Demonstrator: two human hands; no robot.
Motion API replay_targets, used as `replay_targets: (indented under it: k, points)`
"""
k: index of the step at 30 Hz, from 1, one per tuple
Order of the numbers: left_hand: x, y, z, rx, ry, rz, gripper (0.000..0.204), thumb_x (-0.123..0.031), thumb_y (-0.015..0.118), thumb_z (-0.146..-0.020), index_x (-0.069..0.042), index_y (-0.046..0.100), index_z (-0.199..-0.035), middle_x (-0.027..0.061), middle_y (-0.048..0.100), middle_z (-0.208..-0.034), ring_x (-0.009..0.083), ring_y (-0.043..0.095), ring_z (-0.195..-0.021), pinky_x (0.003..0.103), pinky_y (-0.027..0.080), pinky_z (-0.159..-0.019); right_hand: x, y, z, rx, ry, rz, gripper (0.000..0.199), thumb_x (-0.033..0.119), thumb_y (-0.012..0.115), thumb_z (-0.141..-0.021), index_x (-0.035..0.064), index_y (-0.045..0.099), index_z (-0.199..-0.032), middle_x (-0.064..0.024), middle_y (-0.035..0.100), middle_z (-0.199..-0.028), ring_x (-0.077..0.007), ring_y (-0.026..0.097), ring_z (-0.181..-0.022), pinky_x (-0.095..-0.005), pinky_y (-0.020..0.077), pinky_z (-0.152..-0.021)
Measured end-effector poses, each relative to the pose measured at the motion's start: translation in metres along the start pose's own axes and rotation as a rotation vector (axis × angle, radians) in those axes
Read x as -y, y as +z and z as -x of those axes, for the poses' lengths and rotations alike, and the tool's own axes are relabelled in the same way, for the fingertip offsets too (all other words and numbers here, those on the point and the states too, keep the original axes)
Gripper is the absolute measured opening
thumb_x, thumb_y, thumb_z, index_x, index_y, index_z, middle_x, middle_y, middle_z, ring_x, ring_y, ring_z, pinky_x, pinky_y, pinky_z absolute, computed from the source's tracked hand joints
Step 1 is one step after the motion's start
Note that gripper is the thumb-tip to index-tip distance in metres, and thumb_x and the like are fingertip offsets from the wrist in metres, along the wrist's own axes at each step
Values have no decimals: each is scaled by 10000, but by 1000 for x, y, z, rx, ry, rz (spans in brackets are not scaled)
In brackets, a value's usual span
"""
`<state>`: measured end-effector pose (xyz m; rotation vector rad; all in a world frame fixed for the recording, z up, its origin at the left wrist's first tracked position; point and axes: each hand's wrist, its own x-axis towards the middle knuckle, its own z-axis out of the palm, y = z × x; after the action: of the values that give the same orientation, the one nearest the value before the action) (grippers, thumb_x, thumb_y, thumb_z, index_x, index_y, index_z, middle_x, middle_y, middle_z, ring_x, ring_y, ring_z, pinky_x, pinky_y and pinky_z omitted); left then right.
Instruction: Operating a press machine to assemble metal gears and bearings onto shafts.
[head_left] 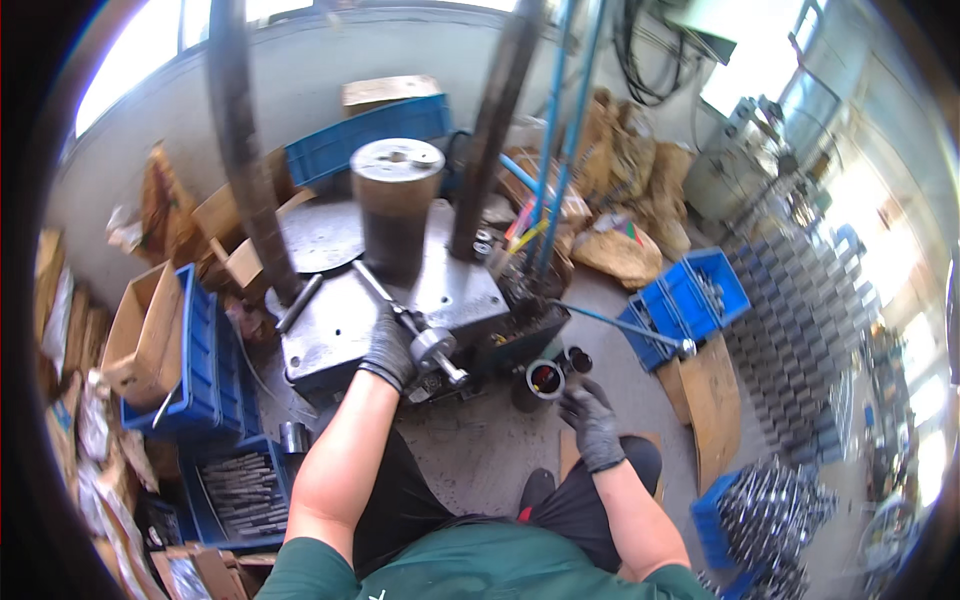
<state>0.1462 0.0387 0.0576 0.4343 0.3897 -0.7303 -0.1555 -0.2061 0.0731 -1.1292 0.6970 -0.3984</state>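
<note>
In a dark grey work glove, my left hand (pixel 388 350) is closed around a metal shaft at the front edge of the press's steel table (pixel 330 345). A thick round collar (pixel 434 346) sits on this shaft, close to its near end. Behind it, a heavy steel cylinder (pixel 400 205) stands upright on the table. My right hand (pixel 592 425), gloved alike, is over my right knee with its fingers partly spread and nothing visible in them. Just beyond those fingers stand a round metal pot (pixel 542 380) with dark contents and a smaller cup (pixel 578 360).
Two thick dark columns (pixel 245 160) rise from the table. A blue crate of metal rods (pixel 240 495) lies low at left, below a blue bin (pixel 215 365). On the right are blue bins of parts (pixel 690 305), stacked grey cylinders (pixel 800 350), and a heap of shiny parts (pixel 775 510).
</note>
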Motion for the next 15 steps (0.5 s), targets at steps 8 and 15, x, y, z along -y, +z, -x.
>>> replay_targets:
  k: [8, 15]
  points:
    - [16, -38, 14, 176, -4, -389, 547, -624, 477, -1012, -106, 589, -1144, 142, 685, -1002, 336, 689, -885, 533, 597, -816, -21, 30, 3, 256, -190, 410, 391, 276, 693, -983, 23, 679, -1281, -60, 706, -1050, -128, 655, -906, -310, 546, -771]
    - [110, -1, 90, 103, -50, -466, 448, -543, 619, -1001, -96, 614, -1027, -6, 492, -709, 142, 468, -647, 329, 468, -667, -44, 63, 19, 483, 319, 271, 529, 621, 493, -1024, 141, 710, -1079, -30, 710, -937, -145, 672, -786, -358, 576, -691]
